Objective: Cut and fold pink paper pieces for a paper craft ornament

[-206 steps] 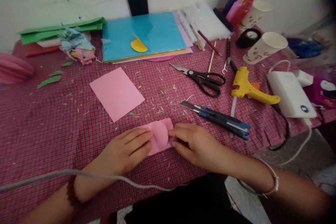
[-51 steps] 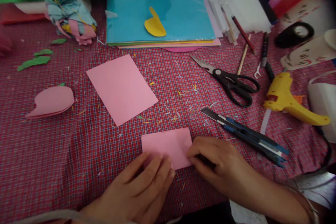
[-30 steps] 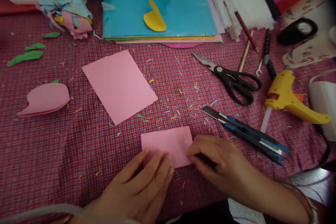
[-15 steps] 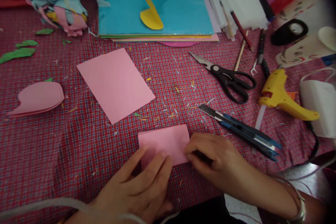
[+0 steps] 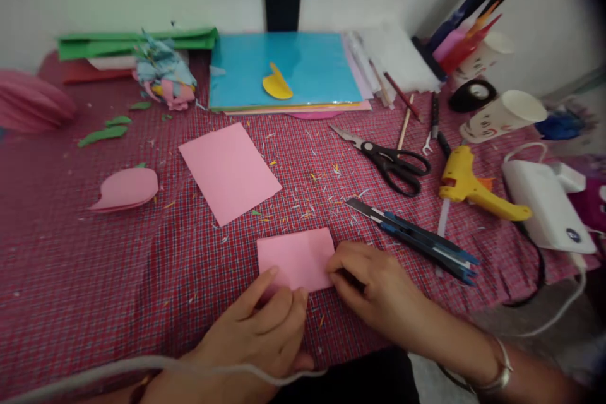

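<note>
A small folded pink paper (image 5: 296, 257) lies on the red checked tablecloth (image 5: 95, 265) near the front edge. My left hand (image 5: 258, 334) rests on the paper's near left corner, fingers stretched flat and pressing down. My right hand (image 5: 374, 287) pinches the paper's right edge between curled fingers. A larger pink sheet (image 5: 228, 170) lies just behind. A pink cut-out shape (image 5: 125, 189) sits to the left.
Black scissors (image 5: 388, 158), a blue utility knife (image 5: 411, 238), a yellow glue gun (image 5: 473, 184) and a white box (image 5: 544, 202) lie to the right. Stacked coloured sheets with a blue top (image 5: 284, 69), paper scraps (image 5: 163, 76), paper cups (image 5: 502, 115) and black tape (image 5: 472, 95) stand behind.
The pink cut-out went from under my hands to the left side; a folded pink rectangle replaced it. In the last second both hands stay on it while the view tilts up.
</note>
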`<state>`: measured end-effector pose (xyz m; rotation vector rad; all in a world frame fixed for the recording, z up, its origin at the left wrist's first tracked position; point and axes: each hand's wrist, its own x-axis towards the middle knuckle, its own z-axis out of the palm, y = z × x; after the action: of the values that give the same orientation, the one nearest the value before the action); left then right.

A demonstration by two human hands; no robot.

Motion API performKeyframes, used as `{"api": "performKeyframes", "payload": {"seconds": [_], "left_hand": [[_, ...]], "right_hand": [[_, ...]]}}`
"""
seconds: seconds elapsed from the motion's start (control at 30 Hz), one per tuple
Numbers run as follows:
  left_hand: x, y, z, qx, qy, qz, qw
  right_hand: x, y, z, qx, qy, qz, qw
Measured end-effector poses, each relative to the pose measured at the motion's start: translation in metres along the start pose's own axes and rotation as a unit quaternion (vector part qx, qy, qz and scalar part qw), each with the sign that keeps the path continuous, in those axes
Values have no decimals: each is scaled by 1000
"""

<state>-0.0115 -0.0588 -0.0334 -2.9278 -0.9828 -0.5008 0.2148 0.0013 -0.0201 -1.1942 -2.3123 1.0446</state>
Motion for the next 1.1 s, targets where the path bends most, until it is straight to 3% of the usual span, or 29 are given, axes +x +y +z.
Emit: {"api": "performKeyframes", "payload": {"seconds": [0.1,0.2,0.47,0.8,0.97,1.1], "left_hand": [[-3,-1,8,11,37,2,999],[-3,-4,13,23,50,6,998],[0,-8,15,55,86,28,994],[1,0,1,30,-18,-23,999],[-3,1,0,15,-13,-24,1000],[-9,3,4,5,30,-42,999]], "right_hand": [[-2,-3,-1,-35,18,-9,999],[-7,-8,1,-101,76,-39,991],[-22,2,35,-153,115,-164,968],[-24,-5,20,-275,102,-167,941],[-27,-5,26,-269,87,-143,949],[-30,-3,28,-253,80,-135,955]]}}
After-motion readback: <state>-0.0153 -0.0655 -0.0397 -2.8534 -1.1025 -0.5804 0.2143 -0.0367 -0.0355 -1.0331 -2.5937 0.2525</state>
